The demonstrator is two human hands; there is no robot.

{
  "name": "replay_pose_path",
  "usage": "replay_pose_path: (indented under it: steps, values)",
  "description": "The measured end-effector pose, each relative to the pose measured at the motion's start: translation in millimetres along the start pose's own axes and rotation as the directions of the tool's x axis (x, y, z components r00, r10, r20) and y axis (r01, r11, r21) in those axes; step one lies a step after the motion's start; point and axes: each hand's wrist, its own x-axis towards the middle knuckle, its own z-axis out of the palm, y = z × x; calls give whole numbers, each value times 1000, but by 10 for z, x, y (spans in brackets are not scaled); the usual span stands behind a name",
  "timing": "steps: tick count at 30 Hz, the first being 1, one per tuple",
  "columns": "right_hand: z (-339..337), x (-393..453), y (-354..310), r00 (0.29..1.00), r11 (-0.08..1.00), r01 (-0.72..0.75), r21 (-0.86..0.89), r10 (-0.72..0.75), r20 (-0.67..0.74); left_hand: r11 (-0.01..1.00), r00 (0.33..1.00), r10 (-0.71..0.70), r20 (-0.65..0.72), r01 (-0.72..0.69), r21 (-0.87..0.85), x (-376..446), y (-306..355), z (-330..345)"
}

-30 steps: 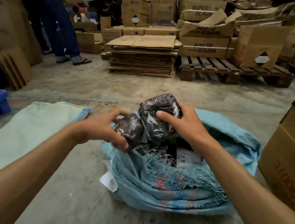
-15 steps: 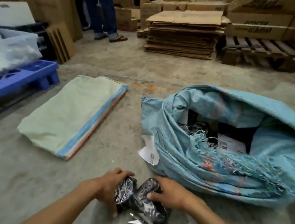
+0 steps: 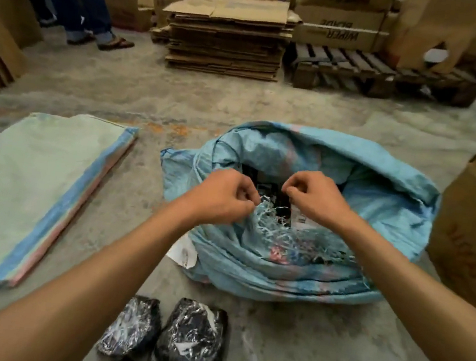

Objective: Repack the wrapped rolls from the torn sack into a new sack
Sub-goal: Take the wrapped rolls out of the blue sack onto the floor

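Blue woven torn sack (image 3: pixel 294 268) on the concrete floor (image 3: pixel 314 344), mouth frayed, dark contents inside; left hand (image 3: pixel 222 198) and right hand (image 3: pixel 313 198) both hover at the opening with fingers curled, whether pinching loose strands cannot be told. Two wrapped rolls (image 3: pixel 191 337) lie out on the floor beside each other. New sack (image 3: pixel 27 190), pale green, lies flat and apparently unfilled at left: repacking judged barely begun.

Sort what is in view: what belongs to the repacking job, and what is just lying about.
Job:
torn blue sack
two wrapped rolls on the floor
flat green sack
left hand and right hand at the sack's mouth

Lying about:
flattened cardboard stack
wooden pallet
wiper blade cartons
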Motion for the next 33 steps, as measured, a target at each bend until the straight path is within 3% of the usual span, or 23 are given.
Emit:
replay_pose_path:
  steps: [2,6,7,11,15,18,20,25,27,30,33]
  values:
    - [53,245,270,998,987,-18,-160,28,58,998,999,-16,32,14,56,367,59,134]
    - [195,608,608,921,922,64,-381,92,377,915,994,-108,25,90,392,936,-17,368]
    - [222,672,649,919,905,101,-412,74,387,860,992,-120,-27,118,497,1014,-48,378]
    - [142,904,757,991,791,123,-599,-69,113,680,977,-75,-200,197,706,1304,-203,384]
    - [86,1050,849,971,664,156,-731,30,235,633,970,-200,-141,238,737,1462,-361,461]
    - [180,1067,947,967,590,152,-793,76,242,662,968,-179,-176,251,707,1524,-439,500]
    - [210,1060,987,975,629,124,-768,68,214,645,964,-159,-213,265,717,1539,-457,482]
    - [50,919,942,982,863,111,-492,-18,189,602,967,-124,-223,252,758,1450,-435,393]
    - [-52,825,873,978,901,143,-409,-66,197,670,978,-107,-179,204,714,1392,-385,355]
    - [-182,593,726,936,869,291,-400,-171,308,795,993,-74,-94,115,595,1294,-123,247]
    - [-274,322,588,921,880,315,-354,-194,338,826,998,-44,-45,62,561,1117,114,73]
